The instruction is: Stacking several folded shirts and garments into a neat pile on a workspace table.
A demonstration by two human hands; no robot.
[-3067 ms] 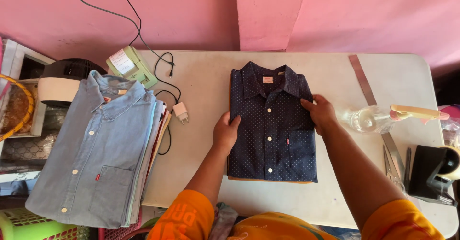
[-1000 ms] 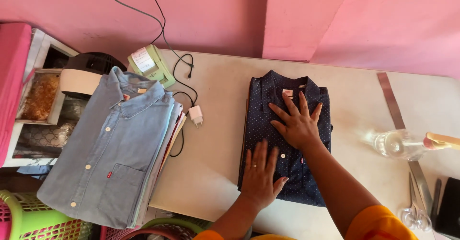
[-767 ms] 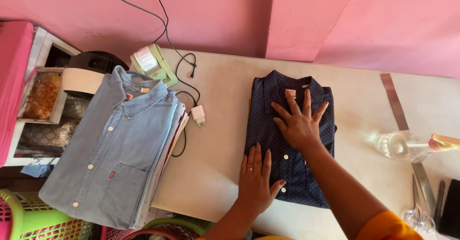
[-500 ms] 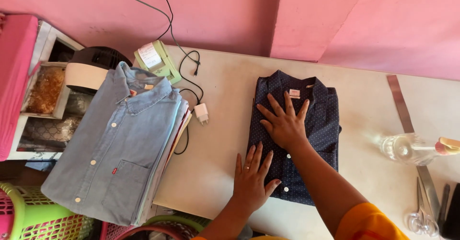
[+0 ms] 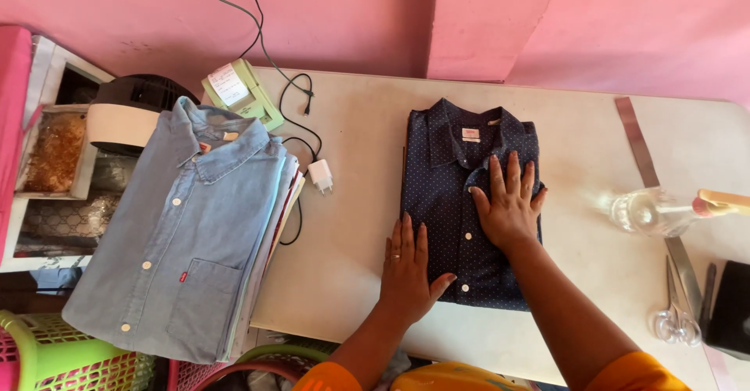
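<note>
A folded dark blue dotted shirt (image 5: 445,192) lies collar-up on the white table (image 5: 351,227). My right hand (image 5: 508,203) rests flat on the shirt's right half, fingers spread. My left hand (image 5: 408,270) lies flat at the shirt's lower left edge, partly on the table, a ring on one finger. Neither hand grips anything. To the left sits a stack of folded shirts topped by a light blue denim shirt (image 5: 187,227).
A white charger plug (image 5: 320,175) with a black cable lies between the shirts. A green card reader (image 5: 241,94) sits at the back. A clear spray bottle (image 5: 656,210), a metal ruler (image 5: 637,145) and scissors (image 5: 673,313) lie at right. Green and pink baskets (image 5: 47,356) stand below left.
My right hand slid from the shirt's middle toward its right side, pressing flat. My left hand stayed at the lower left edge. The view shifted slightly.
</note>
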